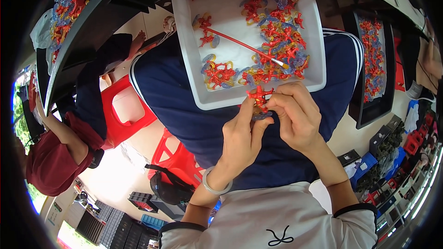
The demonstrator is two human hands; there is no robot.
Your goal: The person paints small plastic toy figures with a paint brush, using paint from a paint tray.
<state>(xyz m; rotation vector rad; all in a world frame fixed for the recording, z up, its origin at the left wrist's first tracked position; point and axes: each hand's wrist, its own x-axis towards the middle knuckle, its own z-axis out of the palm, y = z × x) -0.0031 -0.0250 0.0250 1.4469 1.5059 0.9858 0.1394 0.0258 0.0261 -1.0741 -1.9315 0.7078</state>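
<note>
Our left hand (241, 139) and right hand (297, 117) pinched one small red plastic figure (261, 96), translucent blue at its base, by the near rim of the white rectangular plastic tray (185, 48).

We hold our forearms (330, 168) angled inward, our left hand (240, 139) and right hand (297, 117) close together, both pinching with the fingertips (247, 107), the right more tightly curled.
</note>
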